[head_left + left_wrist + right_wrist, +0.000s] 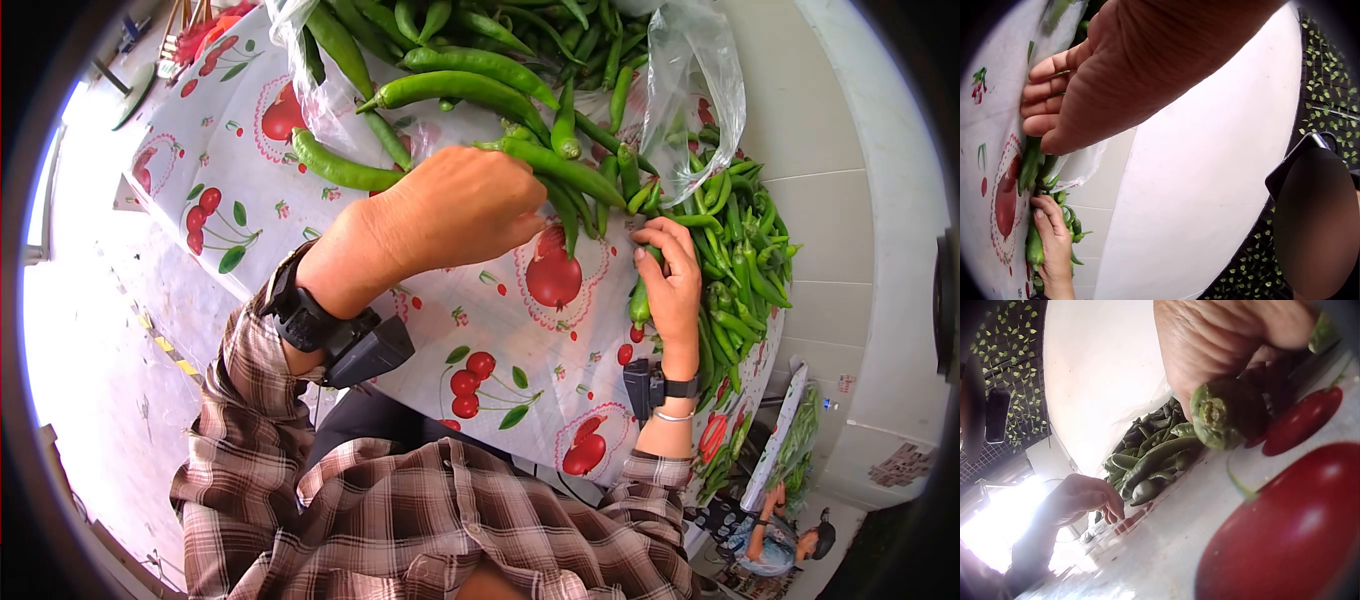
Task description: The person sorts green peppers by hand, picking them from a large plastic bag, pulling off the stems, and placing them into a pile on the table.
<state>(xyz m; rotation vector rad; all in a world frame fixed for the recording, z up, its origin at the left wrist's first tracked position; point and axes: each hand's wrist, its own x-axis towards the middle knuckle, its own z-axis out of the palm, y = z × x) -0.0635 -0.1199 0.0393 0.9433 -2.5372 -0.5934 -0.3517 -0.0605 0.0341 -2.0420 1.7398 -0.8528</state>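
My left hand point(450, 215) hangs over the cherry-print tablecloth point(430, 320), just in front of a heap of long green peppers point(460, 88). In the left wrist view its fingers are loosely bent, with nothing seen between them. Further right, my right hand point(672, 285) holds a green pepper point(640, 305) low against the cloth, thumb on the near side. The right wrist view shows that pepper's stem end point(1213, 414) poking out from under the hand. Several loose peppers point(575, 178) lie between the two hands, pointing various ways.
A clear plastic bag point(695, 85) lies around the heap at the far side. Beyond my right hand spreads a large pile of smaller green peppers point(740, 270) along the table's right side. Another person point(768, 545) sits at the lower right, near more peppers point(800, 430).
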